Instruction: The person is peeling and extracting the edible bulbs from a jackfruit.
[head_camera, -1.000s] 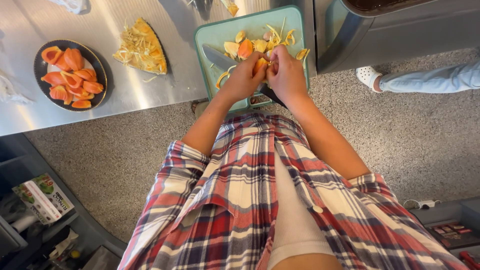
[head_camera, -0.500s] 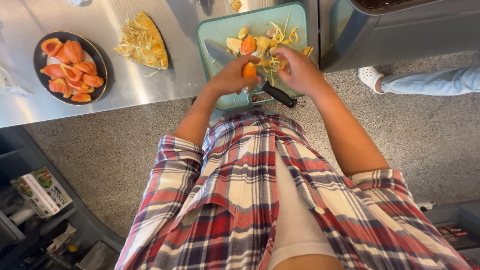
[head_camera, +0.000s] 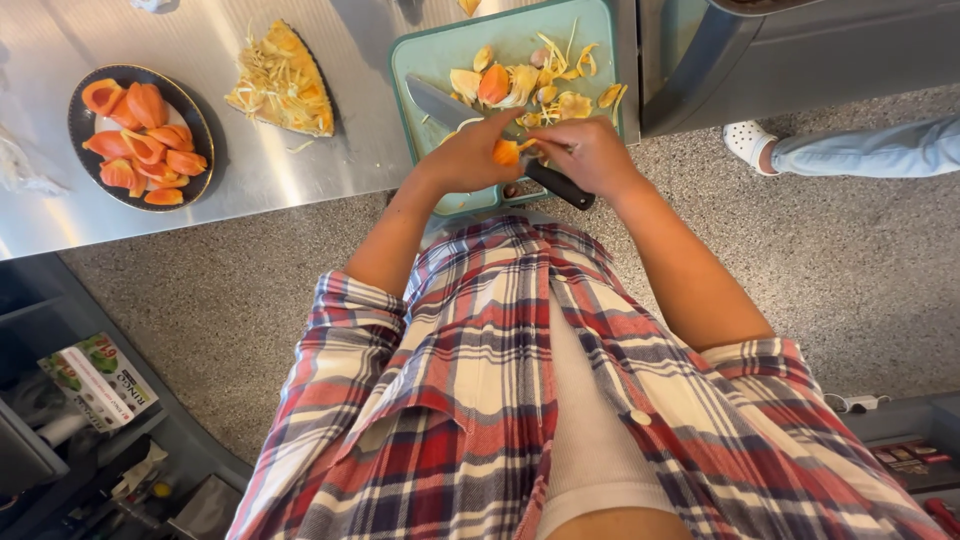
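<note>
My left hand (head_camera: 468, 157) pinches a small orange fruit pod (head_camera: 506, 152) over the near edge of a teal cutting board (head_camera: 430, 60). Touching the same pod from the right, my right hand (head_camera: 590, 153) pulls at pale yellow fibres on it. A black-handled knife (head_camera: 448, 105) lies across the board under my hands, its handle (head_camera: 560, 187) sticking out below my right hand. Peeled pods and yellow scraps (head_camera: 530, 85) lie on the board's far part.
A dark plate (head_camera: 200, 130) of orange pods sits at the left of the steel counter (head_camera: 300, 165). A fruit wedge (head_camera: 281, 85) lies beside it. Another person's leg and white shoe (head_camera: 745, 145) are at the right. A shelf with a box (head_camera: 98, 380) stands lower left.
My hands parted half a second ago, with the right reaching to the scraps. Now the right hand is back at the pod held in the left hand.
</note>
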